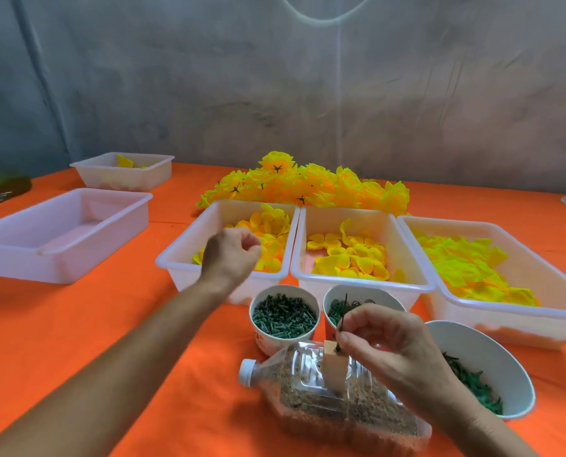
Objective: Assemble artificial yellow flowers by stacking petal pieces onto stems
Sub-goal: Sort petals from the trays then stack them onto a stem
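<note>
My right hand pinches a thin dark green stem upright over a small wooden block that sits on a sand-filled plastic bottle lying on its side. My left hand hovers with curled fingers over the left petal tray, which holds orange-yellow petals; I cannot tell whether it holds a petal. Two more trays hold yellow petals, the middle tray and the right tray. A heap of finished yellow flowers lies behind the trays.
A paper cup of green pegs, a second cup of green parts and a white bowl of green pieces stand around the bottle. An empty white tray and another tray sit at the left on the orange tablecloth.
</note>
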`<state>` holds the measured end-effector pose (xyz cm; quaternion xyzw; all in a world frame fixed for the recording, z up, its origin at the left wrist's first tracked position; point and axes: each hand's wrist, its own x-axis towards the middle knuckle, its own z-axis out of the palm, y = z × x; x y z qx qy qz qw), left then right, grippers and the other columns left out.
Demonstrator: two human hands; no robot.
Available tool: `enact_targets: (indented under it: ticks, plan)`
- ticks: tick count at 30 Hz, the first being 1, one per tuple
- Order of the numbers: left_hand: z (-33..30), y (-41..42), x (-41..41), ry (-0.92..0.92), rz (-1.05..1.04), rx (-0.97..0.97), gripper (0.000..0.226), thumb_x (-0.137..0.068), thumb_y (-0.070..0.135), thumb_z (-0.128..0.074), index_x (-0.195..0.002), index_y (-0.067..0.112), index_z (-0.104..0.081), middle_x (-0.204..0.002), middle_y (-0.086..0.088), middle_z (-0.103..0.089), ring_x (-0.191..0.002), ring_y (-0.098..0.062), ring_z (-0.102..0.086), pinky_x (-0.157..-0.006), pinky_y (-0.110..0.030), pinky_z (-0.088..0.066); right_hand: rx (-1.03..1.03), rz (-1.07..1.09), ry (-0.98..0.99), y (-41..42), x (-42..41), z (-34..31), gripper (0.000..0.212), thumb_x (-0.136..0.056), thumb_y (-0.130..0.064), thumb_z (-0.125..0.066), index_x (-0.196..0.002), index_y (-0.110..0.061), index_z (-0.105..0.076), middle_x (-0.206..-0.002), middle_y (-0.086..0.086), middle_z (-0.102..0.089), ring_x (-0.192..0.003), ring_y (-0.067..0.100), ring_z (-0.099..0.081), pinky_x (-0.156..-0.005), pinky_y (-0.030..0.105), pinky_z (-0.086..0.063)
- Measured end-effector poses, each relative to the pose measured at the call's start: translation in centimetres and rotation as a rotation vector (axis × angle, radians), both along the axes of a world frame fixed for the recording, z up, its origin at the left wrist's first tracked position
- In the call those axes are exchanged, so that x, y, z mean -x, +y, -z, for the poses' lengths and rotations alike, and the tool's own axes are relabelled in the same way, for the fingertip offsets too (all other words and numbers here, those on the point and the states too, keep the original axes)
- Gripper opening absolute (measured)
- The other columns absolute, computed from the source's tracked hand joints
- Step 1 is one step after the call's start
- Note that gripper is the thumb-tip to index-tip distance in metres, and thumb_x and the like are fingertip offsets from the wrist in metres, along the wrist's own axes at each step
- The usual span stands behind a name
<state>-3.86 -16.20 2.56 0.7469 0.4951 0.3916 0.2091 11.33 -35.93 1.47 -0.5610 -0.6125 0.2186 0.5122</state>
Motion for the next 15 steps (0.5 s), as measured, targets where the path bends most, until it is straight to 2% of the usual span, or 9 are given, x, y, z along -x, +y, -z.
enact_targets:
  ticks: [2,5,7,11,13,15]
  plan:
    - [-0.2,4.1,0.1,0.172,-0.048,0.031,0.012,-0.082,0.007,-0.061,-0.087,0.010,-0.071,-0.095,-0.012,-0.071,-0.092,-0.028,-0.063,-0.079,-0.036,-0.051,0.046,-0.058,0.084,0.0,-0.1,0.0,0.025,-0.079,0.004,-0.069,-0.069,-0.019,-0.072,-0.065,0.004,-0.069,-0.060,0.008,-0.062,-0.057,0.016,-0.047]
    - [0.3,7.9,-0.5,0.360,-0.026,0.095,0.015,-0.083,0.006,-0.062,-0.093,0.012,-0.070,-0.104,-0.011,-0.069,-0.097,-0.028,-0.062,-0.079,-0.035,-0.050,0.089,-0.116,0.170,0.2,-0.3,0.0,0.026,-0.079,0.006,-0.069,-0.078,-0.020,-0.074,-0.068,0.008,-0.068,-0.063,0.012,-0.063,-0.061,0.019,-0.049]
    - [1.1,9.7,-1.3,0.469,0.005,0.129,0.022,-0.084,0.008,-0.064,-0.105,0.012,-0.068,-0.113,-0.009,-0.066,-0.102,-0.027,-0.061,-0.081,-0.035,-0.050,0.118,-0.120,0.181,0.4,-0.6,0.0,0.026,-0.078,0.005,-0.069,-0.084,-0.020,-0.074,-0.069,0.009,-0.067,-0.065,0.015,-0.063,-0.062,0.022,-0.049]
    - [2.6,11.9,-2.8,0.565,-0.084,0.159,0.034,-0.089,0.013,-0.060,-0.123,0.013,-0.059,-0.126,-0.010,-0.058,-0.112,-0.029,-0.058,-0.087,-0.037,-0.048,0.173,-0.120,0.170,0.7,-1.1,0.0,0.013,-0.073,-0.006,-0.072,-0.077,-0.018,-0.074,-0.069,0.014,-0.068,-0.066,0.017,-0.062,-0.063,0.024,-0.046]
    - [3.1,12.7,-3.3,0.617,-0.189,0.182,0.031,-0.094,0.012,-0.053,-0.125,0.007,-0.056,-0.128,-0.013,-0.056,-0.117,-0.031,-0.053,-0.089,-0.038,-0.046,0.193,-0.131,0.199,0.9,-1.2,0.0,0.009,-0.072,-0.009,-0.074,-0.077,-0.017,-0.074,-0.071,0.016,-0.068,-0.067,0.017,-0.061,-0.064,0.024,-0.043]
    - [3.4,13.2,-3.4,0.625,-0.209,0.248,0.030,-0.094,0.014,-0.056,-0.122,0.003,-0.058,-0.124,-0.014,-0.059,-0.114,-0.031,-0.055,-0.088,-0.037,-0.047,0.217,-0.139,0.227,1.2,-1.3,0.1,0.009,-0.067,-0.016,-0.074,-0.076,-0.018,-0.074,-0.070,0.015,-0.067,-0.065,0.016,-0.060,-0.064,0.023,-0.042]
